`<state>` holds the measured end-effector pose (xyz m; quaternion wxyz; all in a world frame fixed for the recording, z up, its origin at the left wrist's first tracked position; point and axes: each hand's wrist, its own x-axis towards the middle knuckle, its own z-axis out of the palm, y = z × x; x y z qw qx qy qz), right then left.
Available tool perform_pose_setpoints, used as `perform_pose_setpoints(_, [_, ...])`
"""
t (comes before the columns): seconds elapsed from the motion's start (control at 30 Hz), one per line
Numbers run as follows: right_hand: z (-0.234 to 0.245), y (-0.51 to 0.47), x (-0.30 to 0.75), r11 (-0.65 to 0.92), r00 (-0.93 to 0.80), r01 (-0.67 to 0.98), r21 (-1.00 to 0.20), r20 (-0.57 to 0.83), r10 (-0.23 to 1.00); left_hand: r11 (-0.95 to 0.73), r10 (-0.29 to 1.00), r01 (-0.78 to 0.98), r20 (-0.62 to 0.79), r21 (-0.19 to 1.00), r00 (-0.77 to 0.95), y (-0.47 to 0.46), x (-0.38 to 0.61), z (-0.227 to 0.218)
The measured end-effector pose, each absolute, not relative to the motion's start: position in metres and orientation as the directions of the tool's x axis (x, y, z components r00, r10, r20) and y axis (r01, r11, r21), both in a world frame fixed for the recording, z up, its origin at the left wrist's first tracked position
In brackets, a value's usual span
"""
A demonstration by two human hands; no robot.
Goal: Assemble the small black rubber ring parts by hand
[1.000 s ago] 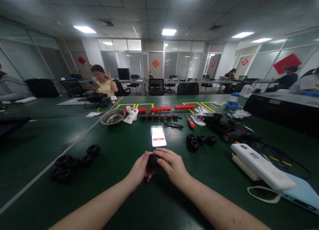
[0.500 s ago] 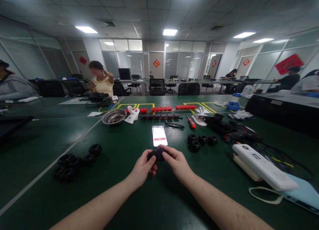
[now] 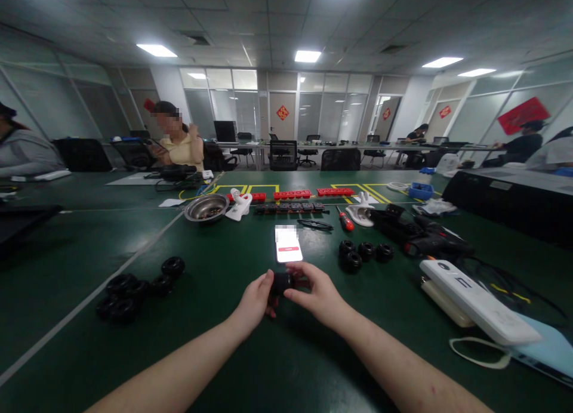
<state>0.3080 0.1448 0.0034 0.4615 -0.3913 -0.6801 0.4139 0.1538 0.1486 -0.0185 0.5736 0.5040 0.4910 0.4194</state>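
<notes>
A small black wheel is held between both hands just above the green table, near the middle front. My left hand grips it from the left with fingers curled. From the right, my right hand pinches it with thumb and fingers. A lit phone lies flat just beyond the hands. Several black wheels are heaped to the left, and a few more black wheels sit to the right of the phone.
A metal bowl, red and black part strips, a red screwdriver and a black power tool lie farther back. White flat devices and a cable sit at the right. Other people sit at far desks.
Both hands have turned the black wheel between them and shifted slightly forward toward the phone. The view has tilted a little.
</notes>
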Motion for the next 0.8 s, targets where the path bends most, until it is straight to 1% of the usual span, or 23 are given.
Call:
perform_pose_setpoints(0.07, [0.004, 0.140, 0.307, 0.475, -0.288, 0.215, -0.853, 0.410, 0.866, 0.183, 0.974, 0.050, -0.188, 0.982, 0.128, 0.150, 0.154, -0.019])
perform_pose_setpoints(0.1, [0.005, 0.137, 0.306, 0.512, -0.289, 0.241, -0.825, 0.442, 0.849, 0.184, 0.974, 0.057, -0.190, 0.981, 0.120, 0.150, 0.154, -0.019])
perform_pose_setpoints(0.2, [0.005, 0.134, 0.304, 0.555, -0.292, 0.311, -0.771, 0.478, 0.828, 0.113, 0.987, 0.001, -0.113, 0.994, 0.115, 0.149, 0.153, -0.020])
perform_pose_setpoints(0.3, [0.005, 0.135, 0.304, 0.506, -0.286, 0.291, -0.812, 0.431, 0.856, 0.076, 0.984, -0.052, -0.066, 0.996, 0.166, 0.148, 0.152, -0.021])
perform_pose_setpoints(0.47, [0.003, 0.143, 0.308, 0.357, -0.217, 0.169, -0.919, 0.318, 0.923, 0.062, 0.958, -0.065, -0.041, 0.996, 0.283, 0.143, 0.150, -0.014])
perform_pose_setpoints(0.6, [0.002, 0.148, 0.307, 0.248, -0.201, -0.011, -0.969, 0.245, 0.948, -0.106, 0.934, -0.060, 0.120, 0.993, 0.337, 0.135, 0.149, -0.004])
perform_pose_setpoints(0.63, [0.002, 0.148, 0.307, 0.237, -0.202, -0.034, -0.971, 0.239, 0.950, -0.144, 0.928, -0.052, 0.153, 0.988, 0.341, 0.134, 0.149, -0.003])
perform_pose_setpoints(0.7, [0.003, 0.147, 0.306, 0.256, -0.193, -0.040, -0.966, 0.259, 0.946, -0.176, 0.929, -0.006, 0.168, 0.984, 0.329, 0.134, 0.149, -0.002])
perform_pose_setpoints(0.8, [0.004, 0.144, 0.305, 0.296, -0.191, -0.019, -0.955, 0.294, 0.936, -0.139, 0.954, 0.077, 0.112, 0.987, 0.279, 0.139, 0.149, -0.005])
